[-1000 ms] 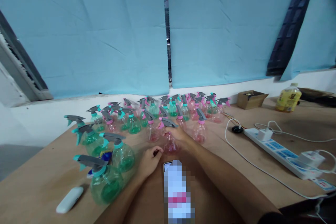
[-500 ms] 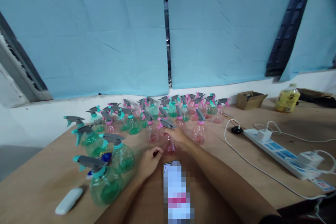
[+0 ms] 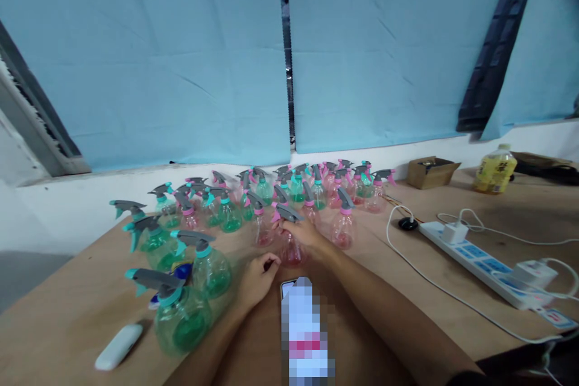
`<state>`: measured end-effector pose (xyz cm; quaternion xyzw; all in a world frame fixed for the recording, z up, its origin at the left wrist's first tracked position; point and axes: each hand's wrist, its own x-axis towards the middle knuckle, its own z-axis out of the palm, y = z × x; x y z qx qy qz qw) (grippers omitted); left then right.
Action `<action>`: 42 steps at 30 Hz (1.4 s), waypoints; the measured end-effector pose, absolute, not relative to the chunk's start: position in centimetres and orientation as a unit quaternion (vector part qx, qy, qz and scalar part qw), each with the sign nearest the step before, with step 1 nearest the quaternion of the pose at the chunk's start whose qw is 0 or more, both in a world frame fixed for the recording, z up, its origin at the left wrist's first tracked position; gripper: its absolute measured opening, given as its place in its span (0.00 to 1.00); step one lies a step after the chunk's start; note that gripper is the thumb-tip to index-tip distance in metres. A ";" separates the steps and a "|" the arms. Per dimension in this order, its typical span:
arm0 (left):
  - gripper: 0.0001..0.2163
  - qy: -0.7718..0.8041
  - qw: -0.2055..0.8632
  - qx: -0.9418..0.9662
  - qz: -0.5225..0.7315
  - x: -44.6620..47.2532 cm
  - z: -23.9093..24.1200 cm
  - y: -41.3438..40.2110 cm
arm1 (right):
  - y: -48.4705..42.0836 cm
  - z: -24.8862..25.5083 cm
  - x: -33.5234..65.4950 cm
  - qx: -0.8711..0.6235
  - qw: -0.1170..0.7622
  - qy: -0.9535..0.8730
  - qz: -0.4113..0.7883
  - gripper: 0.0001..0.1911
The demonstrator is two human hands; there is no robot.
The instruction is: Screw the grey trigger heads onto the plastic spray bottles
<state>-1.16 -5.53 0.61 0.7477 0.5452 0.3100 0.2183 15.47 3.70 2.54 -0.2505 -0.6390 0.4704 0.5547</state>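
My right hand (image 3: 296, 231) is wrapped round the neck of a clear pink spray bottle (image 3: 292, 253), just below its grey and pink trigger head. The bottle stands upright in front of me, its lower body showing under the hand. My left hand (image 3: 261, 274) rests on the table to the left of it, fingers curled loosely closed with nothing visible in them. Two more pink spray bottles flank the held one, a left one (image 3: 262, 232) and a right one (image 3: 344, 226). Close to my left forearm stand green spray bottles, the nearest one (image 3: 183, 322) with a turquoise trigger.
Many pink and green spray bottles crowd the back of the wooden table (image 3: 362, 289). A phone (image 3: 287, 287) lies before me, partly pixelated. Rightward are a power strip (image 3: 479, 262) with white cables, a cardboard box (image 3: 432, 173) and a yellow-labelled bottle (image 3: 495, 170). A white case (image 3: 119, 347) lies left.
My right hand's fingers have shifted slightly round the neck of the pink spray bottle. My left hand and the other bottles look unmoved.
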 end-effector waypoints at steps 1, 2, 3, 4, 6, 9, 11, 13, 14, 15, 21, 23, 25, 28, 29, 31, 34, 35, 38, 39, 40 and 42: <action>0.13 0.544 0.219 0.748 0.311 -1.2 0.6 -5.5 | 3.7 2.6 15.5 -0.251 0.554 -0.637 0.474 0.06; 0.13 0.544 0.219 0.748 0.312 -1.2 0.6 -5.6 | 3.6 2.6 15.4 -0.251 0.553 -0.635 0.477 0.05; 0.13 0.545 0.218 0.748 0.311 -1.1 0.7 -5.6 | 3.6 2.6 15.5 -0.252 0.551 -0.636 0.479 0.05; 0.13 0.546 0.218 0.747 0.311 -1.1 0.7 -5.6 | 3.6 2.7 15.5 -0.252 0.548 -0.638 0.479 0.04; 0.13 0.550 0.217 0.746 0.308 -1.1 0.9 -5.7 | 3.6 2.8 15.5 -0.253 0.543 -0.642 0.478 0.04; 0.12 0.556 0.215 0.744 0.304 -1.0 1.0 -5.8 | 3.7 2.7 15.6 -0.251 0.538 -0.651 0.473 0.04; 0.12 0.552 0.214 0.746 0.306 -1.0 0.9 -5.8 | 3.8 2.6 15.6 -0.250 0.540 -0.652 0.471 0.04; 0.12 0.547 0.214 0.748 0.309 -1.1 0.8 -5.7 | 3.8 2.5 15.5 -0.250 0.543 -0.649 0.469 0.05; 0.12 0.545 0.214 0.749 0.310 -1.1 0.7 -5.6 | 3.8 2.4 15.5 -0.250 0.545 -0.648 0.469 0.06; 0.13 0.544 0.214 0.750 0.311 -1.1 0.7 -5.6 | 3.9 2.4 15.5 -0.250 0.547 -0.648 0.468 0.06; 0.13 0.545 0.216 0.748 0.311 -1.1 0.7 -5.6 | 4.2 1.9 15.4 -0.253 0.551 -0.642 0.469 0.04; 0.13 0.545 0.217 0.748 0.311 -1.1 0.7 -5.6 | 4.2 1.9 15.4 -0.250 0.557 -0.637 0.471 0.03; 0.13 0.549 0.213 0.747 0.310 -1.1 0.6 -5.6 | 4.2 1.9 15.4 -0.249 0.560 -0.636 0.470 0.03; 0.13 0.548 0.212 0.747 0.311 -1.1 0.5 -5.5 | 4.0 2.2 15.4 -0.254 0.548 -0.645 0.469 0.04; 0.12 0.547 0.213 0.747 0.312 -1.1 0.5 -5.5 | 3.9 2.3 15.4 -0.257 0.544 -0.649 0.467 0.05; 0.12 0.545 0.215 0.747 0.314 -1.1 0.4 -5.4 | 3.8 2.5 15.5 -0.258 0.545 -0.651 0.462 0.06; 0.12 0.551 0.211 0.743 0.315 -1.2 0.4 -5.5 | 3.4 3.3 15.6 -0.238 0.573 -0.647 0.444 0.07; 0.12 0.553 0.209 0.743 0.314 -1.2 0.4 -5.5 | 3.1 3.8 15.6 -0.225 0.585 -0.647 0.434 0.07; 0.11 0.556 0.208 0.740 0.316 -1.2 0.4 -5.5 | 2.0 5.9 15.0 -0.191 0.607 -0.659 0.401 0.08; 0.11 0.555 0.212 0.738 0.319 -1.2 0.3 -5.5 | 1.6 6.7 14.6 -0.186 0.607 -0.665 0.392 0.08; 0.11 0.556 0.215 0.736 0.323 -1.2 0.3 -5.4 | 1.2 7.5 14.0 -0.177 0.609 -0.668 0.391 0.08; 0.11 0.559 0.219 0.730 0.327 -1.2 0.1 -5.3 | 0.6 9.0 12.5 -0.170 0.616 -0.670 0.379 0.08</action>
